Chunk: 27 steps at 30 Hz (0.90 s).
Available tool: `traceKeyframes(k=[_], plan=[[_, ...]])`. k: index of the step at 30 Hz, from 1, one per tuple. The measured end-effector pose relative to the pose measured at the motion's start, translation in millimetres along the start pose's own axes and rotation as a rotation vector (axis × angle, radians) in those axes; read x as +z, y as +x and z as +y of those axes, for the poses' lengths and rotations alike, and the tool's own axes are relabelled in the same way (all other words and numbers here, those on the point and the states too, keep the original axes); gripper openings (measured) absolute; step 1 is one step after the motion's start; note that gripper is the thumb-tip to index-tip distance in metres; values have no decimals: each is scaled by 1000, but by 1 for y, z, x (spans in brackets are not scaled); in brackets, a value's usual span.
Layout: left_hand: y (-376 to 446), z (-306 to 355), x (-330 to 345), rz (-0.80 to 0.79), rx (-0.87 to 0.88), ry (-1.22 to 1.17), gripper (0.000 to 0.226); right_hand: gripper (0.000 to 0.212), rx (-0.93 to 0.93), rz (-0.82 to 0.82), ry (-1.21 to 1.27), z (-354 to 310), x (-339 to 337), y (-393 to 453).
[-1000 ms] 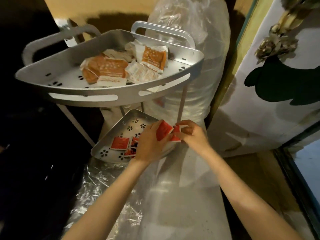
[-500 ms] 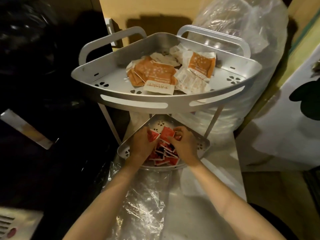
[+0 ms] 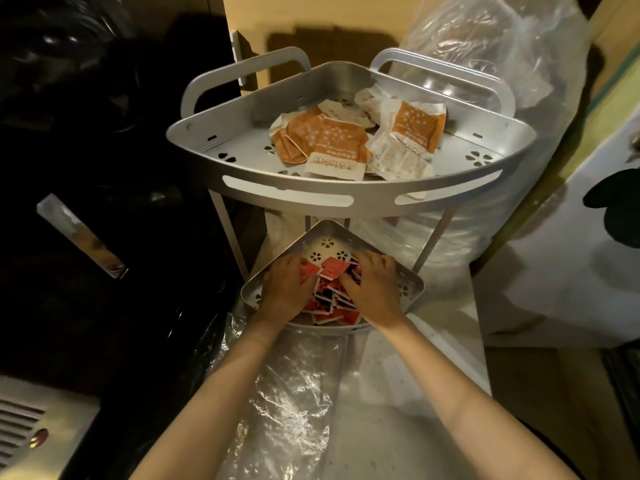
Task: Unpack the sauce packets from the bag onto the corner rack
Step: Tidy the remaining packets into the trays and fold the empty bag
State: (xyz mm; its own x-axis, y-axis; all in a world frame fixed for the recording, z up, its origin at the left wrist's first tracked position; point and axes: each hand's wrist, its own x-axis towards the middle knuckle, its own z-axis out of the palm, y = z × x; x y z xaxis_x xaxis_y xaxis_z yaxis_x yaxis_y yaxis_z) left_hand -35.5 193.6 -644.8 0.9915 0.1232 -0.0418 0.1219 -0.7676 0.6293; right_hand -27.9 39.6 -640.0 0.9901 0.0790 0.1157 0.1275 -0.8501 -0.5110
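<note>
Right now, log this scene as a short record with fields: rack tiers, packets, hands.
upper tier: orange and white packets heaped toward the back right
lower tier: pile of red packets
left hand: palm down on the pile's left side
right hand: palm down on the pile's right side
clear plastic: crumpled on the counter in front of the rack

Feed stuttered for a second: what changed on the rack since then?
Both hands, left hand and right hand, moved from the lower shelf edge onto its red packets, whose pile has grown. The orange packets on the upper shelf stayed put.
</note>
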Motion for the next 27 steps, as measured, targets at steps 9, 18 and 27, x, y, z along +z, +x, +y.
traceKeyframes(k=[9,18,27], plan=[[-69,-7,-47,163,66,-162,34,57,58,-46,255,-12,-22,-58],[-159,-47,-32,213,-33,73,66,75,148,-195,167,-5,-4,-144],[-212,-73,-13,93,-187,174,66,71,114,-364,-28,-20,28,-194]])
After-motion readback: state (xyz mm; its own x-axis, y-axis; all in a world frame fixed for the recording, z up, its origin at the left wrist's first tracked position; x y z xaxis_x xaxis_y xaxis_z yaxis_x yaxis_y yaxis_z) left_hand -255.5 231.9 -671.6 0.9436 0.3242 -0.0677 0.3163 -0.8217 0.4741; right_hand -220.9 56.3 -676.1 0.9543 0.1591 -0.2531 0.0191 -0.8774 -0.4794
